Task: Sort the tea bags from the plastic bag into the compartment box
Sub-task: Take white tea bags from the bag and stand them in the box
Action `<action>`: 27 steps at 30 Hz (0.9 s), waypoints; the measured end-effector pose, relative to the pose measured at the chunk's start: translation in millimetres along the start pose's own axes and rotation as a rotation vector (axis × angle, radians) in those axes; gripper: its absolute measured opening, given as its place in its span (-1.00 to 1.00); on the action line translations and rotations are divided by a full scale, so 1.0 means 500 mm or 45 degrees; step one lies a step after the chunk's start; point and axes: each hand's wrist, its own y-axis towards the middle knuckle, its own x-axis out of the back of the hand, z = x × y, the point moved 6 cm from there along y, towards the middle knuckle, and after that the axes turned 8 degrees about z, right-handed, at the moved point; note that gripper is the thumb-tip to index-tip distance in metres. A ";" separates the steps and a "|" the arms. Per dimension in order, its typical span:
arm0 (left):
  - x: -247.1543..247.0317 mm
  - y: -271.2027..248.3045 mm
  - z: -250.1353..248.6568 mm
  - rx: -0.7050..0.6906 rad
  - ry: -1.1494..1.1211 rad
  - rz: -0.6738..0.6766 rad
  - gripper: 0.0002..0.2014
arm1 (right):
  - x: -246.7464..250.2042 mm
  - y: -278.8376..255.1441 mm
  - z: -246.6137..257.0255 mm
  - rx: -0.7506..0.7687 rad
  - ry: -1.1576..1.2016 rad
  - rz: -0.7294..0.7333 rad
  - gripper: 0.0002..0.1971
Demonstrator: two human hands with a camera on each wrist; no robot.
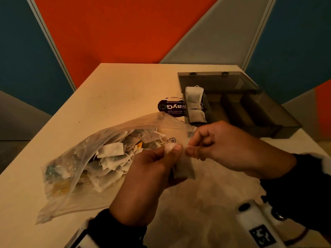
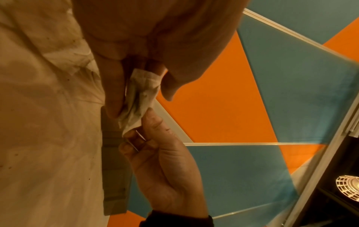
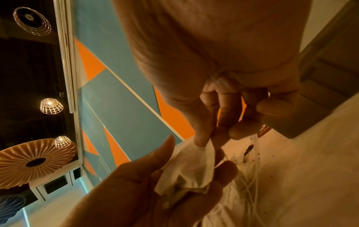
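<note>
Over the table (image 1: 111,90), both my hands work one tea bag (image 1: 184,167): left hand (image 1: 152,169) pinches its top corner between thumb and fingers, right hand (image 1: 227,149) pinches the same end from the other side, maybe its string, hard to tell. Plastic bag (image 1: 75,169) lies open on my left, full of tea bags, so most of the sorting is left. Compartment box (image 1: 250,111) sits far right, lid up; only its leftmost slot holds white tea bags (image 1: 194,104), other slots look empty. Judging early stage, this bag not yet placed
</note>
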 end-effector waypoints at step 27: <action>0.042 0.030 -0.030 0.187 0.072 -0.179 -0.84 | 0.285 0.082 0.147 0.266 -0.656 -0.343 -0.87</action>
